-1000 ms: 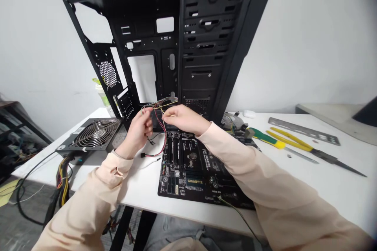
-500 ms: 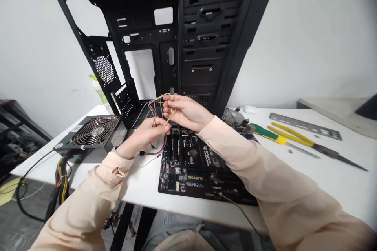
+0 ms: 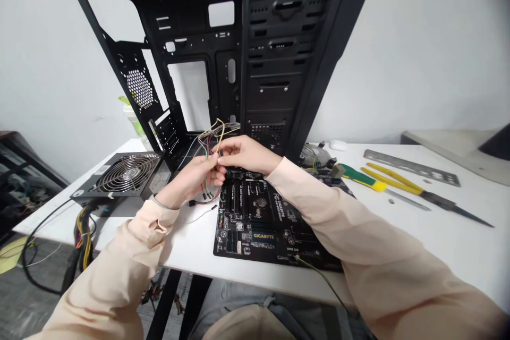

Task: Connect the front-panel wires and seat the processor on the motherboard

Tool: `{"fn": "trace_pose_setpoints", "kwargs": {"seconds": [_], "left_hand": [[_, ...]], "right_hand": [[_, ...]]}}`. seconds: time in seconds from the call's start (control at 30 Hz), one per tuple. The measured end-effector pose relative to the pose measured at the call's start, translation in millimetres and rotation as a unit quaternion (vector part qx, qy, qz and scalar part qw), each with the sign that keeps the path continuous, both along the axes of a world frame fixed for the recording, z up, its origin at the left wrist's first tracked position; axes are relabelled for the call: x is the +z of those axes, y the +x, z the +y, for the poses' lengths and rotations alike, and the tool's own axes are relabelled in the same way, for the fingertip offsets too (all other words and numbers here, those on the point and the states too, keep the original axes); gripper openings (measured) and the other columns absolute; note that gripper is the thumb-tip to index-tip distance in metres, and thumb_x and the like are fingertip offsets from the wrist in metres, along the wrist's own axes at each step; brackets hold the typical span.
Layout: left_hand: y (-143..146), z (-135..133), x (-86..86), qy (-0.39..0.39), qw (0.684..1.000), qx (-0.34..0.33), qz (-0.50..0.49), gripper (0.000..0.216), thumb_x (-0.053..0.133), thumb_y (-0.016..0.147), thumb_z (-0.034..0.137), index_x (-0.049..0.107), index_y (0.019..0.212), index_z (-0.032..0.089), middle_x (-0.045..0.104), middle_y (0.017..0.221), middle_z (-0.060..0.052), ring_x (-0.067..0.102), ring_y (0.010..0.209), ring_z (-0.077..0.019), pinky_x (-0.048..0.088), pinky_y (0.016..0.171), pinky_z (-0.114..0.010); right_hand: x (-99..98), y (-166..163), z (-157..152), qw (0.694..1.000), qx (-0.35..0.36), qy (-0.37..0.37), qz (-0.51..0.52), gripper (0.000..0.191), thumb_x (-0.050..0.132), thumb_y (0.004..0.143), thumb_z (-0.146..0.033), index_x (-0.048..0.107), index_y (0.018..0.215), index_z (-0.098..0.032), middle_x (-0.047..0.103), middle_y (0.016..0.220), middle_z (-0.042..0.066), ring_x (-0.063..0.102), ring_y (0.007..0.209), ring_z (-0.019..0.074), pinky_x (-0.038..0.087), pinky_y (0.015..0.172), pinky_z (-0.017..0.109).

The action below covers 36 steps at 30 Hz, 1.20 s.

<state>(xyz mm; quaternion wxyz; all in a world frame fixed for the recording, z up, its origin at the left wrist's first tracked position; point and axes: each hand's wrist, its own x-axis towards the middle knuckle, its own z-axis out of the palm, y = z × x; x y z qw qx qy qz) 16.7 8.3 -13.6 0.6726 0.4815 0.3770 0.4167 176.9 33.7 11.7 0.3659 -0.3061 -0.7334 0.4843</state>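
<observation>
My left hand (image 3: 192, 179) and my right hand (image 3: 245, 153) meet above the top edge of a black Gigabyte motherboard (image 3: 274, 234). Both pinch a bundle of thin multicoloured wires (image 3: 209, 141), which includes yellow, red and grey strands. Some wires hang below my left hand, with small black connectors near the board. Behind my hands stands an open black PC case (image 3: 227, 58), tilted on the table. My fingers block part of the wire bundle from view.
A power supply with a fan grille (image 3: 127, 180) lies left on the white table (image 3: 191, 247), its cables dropping over the edge. To the right lie a green-and-yellow screwdriver (image 3: 360, 179), yellow-handled long-nose pliers (image 3: 398, 190), and a metal I/O shield (image 3: 410, 167).
My hands have dropped lower and closer together. The yellow wire loop held up by my right hand has gone, with yellow strands now rising above my fingers. The whole scene has shifted slightly upward in view.
</observation>
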Motion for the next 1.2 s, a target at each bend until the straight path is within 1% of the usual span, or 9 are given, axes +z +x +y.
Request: {"fn": "trace_pose_setpoints", "kwargs": {"seconds": [0.13, 0.23, 0.3, 0.43, 0.63, 0.8, 0.9, 1.03, 1.2], "left_hand": [[3, -1, -0.7, -0.043, 0.999, -0.008, 0.006, 0.026, 0.065, 0.087, 0.032, 0.063, 0.076, 0.009, 0.069, 0.07, -0.008, 0.069, 0.062, -0.0141, 0.058, 0.063, -0.025], [4, -2, -1.3, -0.062, 0.998, 0.003, 0.014, 0.025, 0.06, 0.091, 0.031, 0.065, 0.082, 0.008, 0.072, 0.081, -0.012, 0.071, 0.076, -0.0174, 0.057, 0.071, -0.027], [4, -1, -1.6, -0.071, 0.997, 0.023, 0.023, 0.027, 0.053, 0.094, 0.032, 0.066, 0.086, 0.01, 0.073, 0.084, -0.012, 0.071, 0.078, -0.0166, 0.056, 0.073, -0.026], [1, 1, -0.4, -0.082, 0.995, 0.034, 0.038, 0.034, 0.043, 0.098, 0.034, 0.066, 0.087, 0.011, 0.073, 0.085, -0.012, 0.07, 0.077, -0.0157, 0.053, 0.075, -0.027], [-4, 2, 3.3, -0.05, 0.995, 0.039, 0.075, 0.034, 0.049, 0.094, 0.041, 0.067, 0.088, 0.013, 0.072, 0.078, -0.011, 0.068, 0.075, -0.0179, 0.049, 0.082, -0.033], [-7, 3, 2.9, -0.011, 0.986, 0.065, 0.15, 0.037, 0.046, 0.093, 0.043, 0.066, 0.087, 0.013, 0.072, 0.08, -0.011, 0.068, 0.081, -0.0213, 0.047, 0.079, -0.034], [-7, 3, 0.8, 0.022, 0.974, 0.092, 0.204, 0.035, 0.046, 0.091, 0.042, 0.066, 0.083, 0.014, 0.071, 0.078, -0.008, 0.066, 0.08, -0.0213, 0.045, 0.075, -0.032], [-4, 3, -2.4, 0.071, 0.954, 0.124, 0.262, 0.032, 0.049, 0.089, 0.036, 0.065, 0.071, 0.015, 0.069, 0.074, -0.006, 0.061, 0.076, -0.0192, 0.044, 0.069, -0.028], [-3, 4, -5.5, 0.106, 0.942, 0.117, 0.297, 0.034, 0.049, 0.088, 0.036, 0.063, 0.065, 0.015, 0.063, 0.06, -0.004, 0.057, 0.06, -0.0171, 0.043, 0.06, -0.027]], "right_hand": [[-4.1, 1, 5, 1.0, 0.017, 0.009, -0.007, 0.01, 0.066, 0.065, -0.007, 0.064, 0.073, -0.012, 0.062, 0.066, -0.004, 0.056, 0.063, 0.0086, 0.044, 0.066, 0.023], [-5.2, 4, 9, 1.0, -0.007, 0.01, -0.029, 0.011, 0.063, 0.067, -0.003, 0.059, 0.065, -0.013, 0.059, 0.058, -0.005, 0.053, 0.056, 0.0078, 0.042, 0.059, 0.021], [-6.1, 4, 10, 0.999, -0.023, 0.004, -0.028, 0.014, 0.06, 0.07, -0.002, 0.056, 0.064, -0.014, 0.055, 0.054, -0.006, 0.05, 0.051, 0.0065, 0.04, 0.054, 0.019], [-7.2, 2, 7, 0.997, -0.014, -0.058, -0.039, 0.016, 0.058, 0.077, -0.003, 0.052, 0.069, -0.015, 0.057, 0.053, -0.005, 0.056, 0.05, 0.0073, 0.045, 0.05, 0.017], [-7.4, 4, 1, 0.984, 0.021, -0.172, -0.035, 0.017, 0.06, 0.08, -0.003, 0.05, 0.072, -0.014, 0.068, 0.068, 0.001, 0.066, 0.059, 0.0082, 0.056, 0.057, 0.017], [-8.8, 7, 2, 0.962, 0.053, -0.266, 0.002, 0.02, 0.06, 0.082, -0.004, 0.046, 0.072, -0.014, 0.069, 0.072, 0.002, 0.069, 0.062, 0.0108, 0.058, 0.057, 0.019], [-11.6, 7, 4, 0.959, 0.059, -0.274, 0.027, 0.021, 0.062, 0.08, -0.003, 0.046, 0.071, -0.014, 0.07, 0.075, 0.003, 0.07, 0.064, 0.0112, 0.059, 0.059, 0.019], [-16.4, 9, 8, 0.957, 0.063, -0.271, 0.082, 0.027, 0.068, 0.072, -0.001, 0.045, 0.071, -0.015, 0.07, 0.072, 0.003, 0.07, 0.063, 0.0128, 0.059, 0.057, 0.019], [-16.4, 12, 8, 0.949, 0.089, -0.28, 0.112, 0.029, 0.07, 0.066, -0.001, 0.046, 0.073, -0.015, 0.07, 0.069, 0.001, 0.068, 0.058, 0.0123, 0.058, 0.055, 0.02]]}}
